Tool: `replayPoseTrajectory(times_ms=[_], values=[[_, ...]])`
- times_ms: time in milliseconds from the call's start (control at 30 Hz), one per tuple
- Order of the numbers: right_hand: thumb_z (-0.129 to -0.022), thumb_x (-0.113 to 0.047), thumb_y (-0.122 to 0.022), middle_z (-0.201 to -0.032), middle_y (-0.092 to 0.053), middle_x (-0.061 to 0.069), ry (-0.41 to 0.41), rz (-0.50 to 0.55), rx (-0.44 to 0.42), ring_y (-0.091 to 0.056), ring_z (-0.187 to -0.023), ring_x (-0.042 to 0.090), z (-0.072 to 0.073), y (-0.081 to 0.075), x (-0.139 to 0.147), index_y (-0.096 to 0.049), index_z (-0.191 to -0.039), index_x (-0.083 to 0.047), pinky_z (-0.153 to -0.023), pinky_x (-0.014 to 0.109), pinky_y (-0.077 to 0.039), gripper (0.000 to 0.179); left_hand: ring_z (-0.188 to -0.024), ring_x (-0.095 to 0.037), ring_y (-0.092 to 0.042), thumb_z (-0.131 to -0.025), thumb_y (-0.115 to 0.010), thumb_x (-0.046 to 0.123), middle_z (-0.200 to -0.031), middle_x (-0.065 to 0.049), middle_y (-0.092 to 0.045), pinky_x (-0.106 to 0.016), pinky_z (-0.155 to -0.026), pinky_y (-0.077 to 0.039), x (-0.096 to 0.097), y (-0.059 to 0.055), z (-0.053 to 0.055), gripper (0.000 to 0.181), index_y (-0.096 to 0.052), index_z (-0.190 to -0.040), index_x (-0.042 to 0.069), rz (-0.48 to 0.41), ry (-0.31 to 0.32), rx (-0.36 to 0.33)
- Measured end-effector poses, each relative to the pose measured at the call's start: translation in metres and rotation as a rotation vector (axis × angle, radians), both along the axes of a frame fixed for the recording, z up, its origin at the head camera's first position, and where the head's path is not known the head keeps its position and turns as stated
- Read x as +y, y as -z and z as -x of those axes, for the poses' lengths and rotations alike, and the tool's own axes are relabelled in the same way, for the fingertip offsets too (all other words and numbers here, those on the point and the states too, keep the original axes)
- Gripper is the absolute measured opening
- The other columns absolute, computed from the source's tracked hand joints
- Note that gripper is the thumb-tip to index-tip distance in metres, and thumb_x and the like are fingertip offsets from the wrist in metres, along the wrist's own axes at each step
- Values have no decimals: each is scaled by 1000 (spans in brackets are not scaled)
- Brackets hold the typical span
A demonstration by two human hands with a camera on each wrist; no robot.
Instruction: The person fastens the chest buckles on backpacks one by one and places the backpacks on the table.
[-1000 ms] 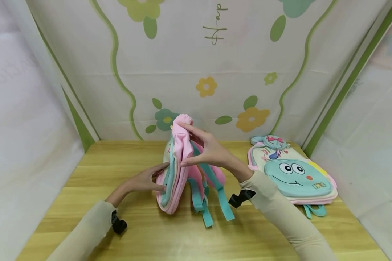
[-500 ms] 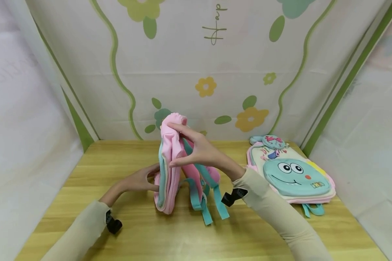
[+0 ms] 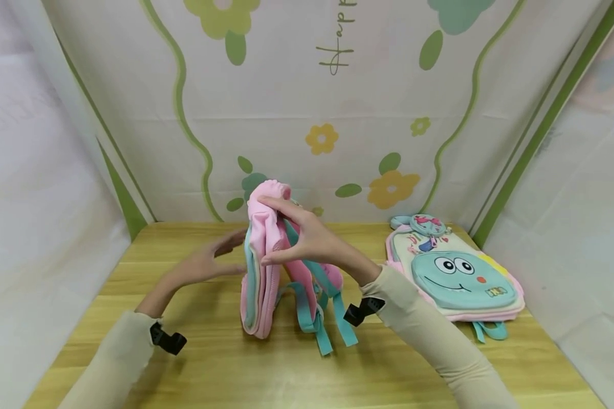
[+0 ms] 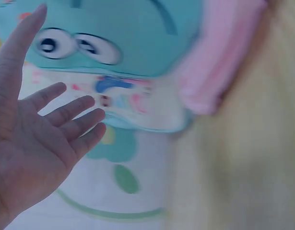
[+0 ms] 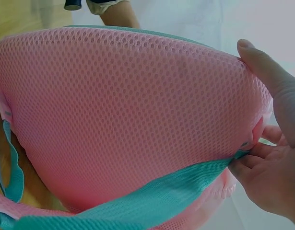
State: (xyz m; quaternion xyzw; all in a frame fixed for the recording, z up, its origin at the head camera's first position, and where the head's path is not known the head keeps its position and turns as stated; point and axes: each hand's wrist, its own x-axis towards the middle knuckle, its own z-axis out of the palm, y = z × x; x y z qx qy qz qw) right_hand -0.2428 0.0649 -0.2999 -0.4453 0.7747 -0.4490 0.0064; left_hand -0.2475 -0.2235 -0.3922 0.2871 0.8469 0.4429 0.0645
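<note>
A small pink and mint backpack (image 3: pixel 270 289) stands on edge on the table, its narrow side toward me. My right hand (image 3: pixel 314 238) grips its upper part, thumb on the near side and fingers across the top. In the right wrist view, that hand (image 5: pixel 279 175) lies at the edge of the pink mesh back panel (image 5: pixel 123 105), beside a teal strap (image 5: pixel 176 191). My left hand (image 3: pixel 196 267) is at the bag's front face with its fingers spread. The left wrist view has its palm (image 4: pixel 37 139) before the front pocket (image 4: pixel 137 28) with cartoon eyes, holding nothing.
A second backpack (image 3: pixel 463 278) lies on the table at the right, smiling face up, with a round pouch (image 3: pixel 427 225) at its top. Teal straps (image 3: pixel 323 332) trail over the wooden table (image 3: pixel 204 363). Fabric walls with printed flowers (image 3: pixel 391 188) rise around it.
The backpack has shifted left with my right hand still on it. My left hand has let go of its lower front, then moved up and left, fingers opening.
</note>
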Motion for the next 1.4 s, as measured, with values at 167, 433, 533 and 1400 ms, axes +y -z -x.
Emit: replayPoseTrajectory(times_ms=[167,433,533,1400], values=[[-73,-24,-94,-163,-37,-5,14,-15,23,-39,-147,10,-2,0,-5,-35,-159,-23,-119,36,-38,105,-147,-38,-40,-100,-63,11,-161,-10,-41,-32,-118,-39,-3,-31,-4,69,-31,-160,24,-159,1,121],[-71,-30,-95,-166,-28,-12,9,-19,47,-26,-153,7,-3,6,-17,-28,-161,-28,-122,46,-32,112,-150,-12,-36,-93,-71,4,-166,-8,-33,-20,-115,-38,7,-63,-14,79,-32,-160,15,-302,30,285],[-72,-32,-94,-167,-24,-14,7,-20,58,-22,-155,7,-4,7,-20,-26,-162,-29,-122,48,-32,113,-152,-14,-32,-87,-79,6,-167,-5,-32,-20,-116,-36,13,-72,-16,87,-32,-160,15,-305,29,327],[-77,-30,-91,-172,-9,-9,-8,-88,16,-11,-158,10,-12,27,-25,-7,-165,-22,-123,40,-31,123,-148,-18,-38,-75,-87,2,-161,-5,-40,-13,-114,-33,6,-82,-36,81,-52,-147,17,-127,-115,410]])
